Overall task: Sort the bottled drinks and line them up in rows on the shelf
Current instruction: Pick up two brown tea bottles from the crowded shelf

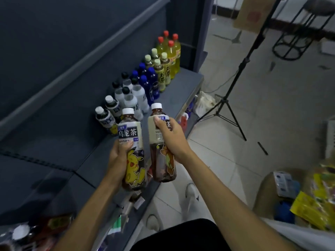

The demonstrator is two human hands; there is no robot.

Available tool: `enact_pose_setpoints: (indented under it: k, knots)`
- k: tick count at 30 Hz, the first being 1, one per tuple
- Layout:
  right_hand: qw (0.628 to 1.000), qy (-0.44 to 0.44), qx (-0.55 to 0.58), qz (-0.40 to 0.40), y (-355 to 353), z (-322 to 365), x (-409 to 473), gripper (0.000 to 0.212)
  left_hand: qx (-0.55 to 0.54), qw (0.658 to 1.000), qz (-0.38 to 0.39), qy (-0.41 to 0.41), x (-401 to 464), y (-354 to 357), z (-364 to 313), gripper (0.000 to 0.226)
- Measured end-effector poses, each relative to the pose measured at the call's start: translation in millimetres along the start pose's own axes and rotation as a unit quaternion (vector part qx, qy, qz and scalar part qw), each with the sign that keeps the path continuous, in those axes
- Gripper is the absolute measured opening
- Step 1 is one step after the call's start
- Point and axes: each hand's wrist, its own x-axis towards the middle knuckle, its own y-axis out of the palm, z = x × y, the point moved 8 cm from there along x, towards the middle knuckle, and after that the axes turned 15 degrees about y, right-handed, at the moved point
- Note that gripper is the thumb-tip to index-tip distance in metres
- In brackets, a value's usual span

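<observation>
Shelf (183,82) (grey) bears sorted bottles (145,82); hands each grasp a tea bottle; tiled floor (235,124), perhaps pale.

Both forearms are seen bare, no sleeves reaching them. Black shorts (181,236) are worn, with white shoes (192,193) on the feet.

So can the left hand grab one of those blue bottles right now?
Probably not. The left hand already holds a tea bottle, and the blue bottles stand farther along the shelf, behind the white ones.
</observation>
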Motion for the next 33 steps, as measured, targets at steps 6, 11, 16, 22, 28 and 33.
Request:
enact_pose_setpoints:
  k: [6, 11, 16, 22, 28, 33]
  knots:
    - [0.994, -0.036, -0.043, 0.096, -8, 47, 36, 0.031, 0.023, 0.997, -0.07, 0.023, 35, 13, -20, 0.057]
    - [0.988, -0.021, -0.058, 0.143, 5, 60, 67, 0.031, 0.013, 0.99, -0.139, 0.021, 52, 16, -21, 0.057]
    - [0.98, -0.019, -0.097, 0.173, 28, 66, 95, 0.029, 0.025, 0.983, -0.183, -0.007, 71, 1, -13, 0.046]
    - [0.956, 0.013, -0.152, 0.252, 78, 74, 117, 0.037, -0.072, 0.979, -0.189, -0.005, 92, -18, -17, 0.051]
    - [0.946, 0.076, -0.112, 0.296, 125, 81, 124, 0.038, -0.07, 0.962, -0.262, -0.022, 108, -51, -17, 0.073]
    - [0.939, 0.107, -0.096, 0.314, 137, 76, 138, 0.036, -0.062, 0.961, -0.268, -0.019, 108, -62, -2, 0.056]
